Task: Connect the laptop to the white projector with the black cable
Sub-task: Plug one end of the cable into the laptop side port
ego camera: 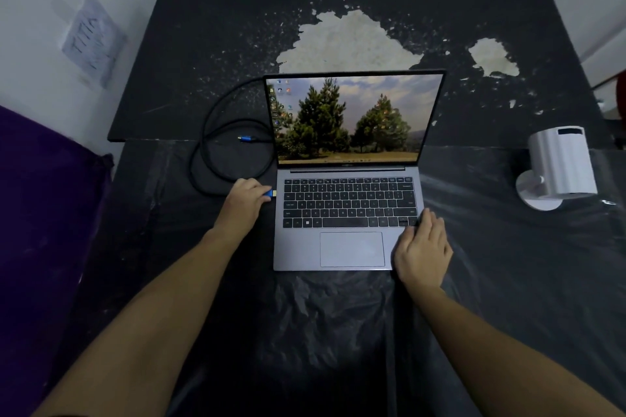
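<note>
From my feed, the open laptop [345, 213] sits in the middle of the bench [508, 264], which is draped in dark crinkled plastic, and its screen shows a desktop with trees. My left hand [245, 201] is closed around the blue plug [270, 194] of the black cable [210, 145], with the plug's gold tip right at the laptop's left edge; I cannot tell whether it has entered a port. The cable loops on the bench to the left of the screen, and its other blue plug [246, 138] lies loose inside that loop. My right hand [423, 247] lies flat and open on the laptop's near right corner, fingers spread beside the trackpad [352, 249]. The white projector [559, 166] stands on its round base at the bench's right side, well apart from the laptop, with nothing plugged in that I can see.
</note>
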Demonstrator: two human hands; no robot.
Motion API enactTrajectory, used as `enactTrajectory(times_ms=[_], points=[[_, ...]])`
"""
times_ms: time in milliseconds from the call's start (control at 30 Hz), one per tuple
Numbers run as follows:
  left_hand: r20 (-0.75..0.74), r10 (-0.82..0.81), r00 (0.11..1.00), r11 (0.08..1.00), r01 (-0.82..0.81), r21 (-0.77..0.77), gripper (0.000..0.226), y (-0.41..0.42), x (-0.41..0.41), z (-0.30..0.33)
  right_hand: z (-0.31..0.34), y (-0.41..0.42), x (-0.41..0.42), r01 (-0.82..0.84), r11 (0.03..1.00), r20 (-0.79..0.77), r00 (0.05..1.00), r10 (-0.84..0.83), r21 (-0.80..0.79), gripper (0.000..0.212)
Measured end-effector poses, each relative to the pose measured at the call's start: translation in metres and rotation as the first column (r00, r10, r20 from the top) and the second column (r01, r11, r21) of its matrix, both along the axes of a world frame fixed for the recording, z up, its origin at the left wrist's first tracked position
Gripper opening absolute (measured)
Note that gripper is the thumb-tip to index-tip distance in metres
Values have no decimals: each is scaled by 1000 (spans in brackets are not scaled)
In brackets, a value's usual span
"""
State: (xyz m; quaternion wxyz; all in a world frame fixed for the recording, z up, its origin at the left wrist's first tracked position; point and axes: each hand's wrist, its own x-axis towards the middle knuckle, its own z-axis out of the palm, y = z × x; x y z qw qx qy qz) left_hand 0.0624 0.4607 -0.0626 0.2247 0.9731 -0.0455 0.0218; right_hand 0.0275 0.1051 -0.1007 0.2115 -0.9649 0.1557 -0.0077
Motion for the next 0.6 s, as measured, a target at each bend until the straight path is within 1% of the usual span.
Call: enactTrajectory(times_ms=[167, 367, 600], points=[[-12, 16, 1000, 1000, -16, -19, 23, -3, 0, -2, -3, -2, 2, 1, 1000, 5, 1000, -1, -14, 52], [-22, -5, 1000, 1000, 5, -14, 23, -3, 3, 1, -3, -2, 1, -4, 1000, 0, 1000, 4, -21, 53], [-84, -77, 993, 997, 76, -16, 21, -1, 14, 7, -5, -1, 2, -11, 999, -23, 1000, 10, -37, 56]])
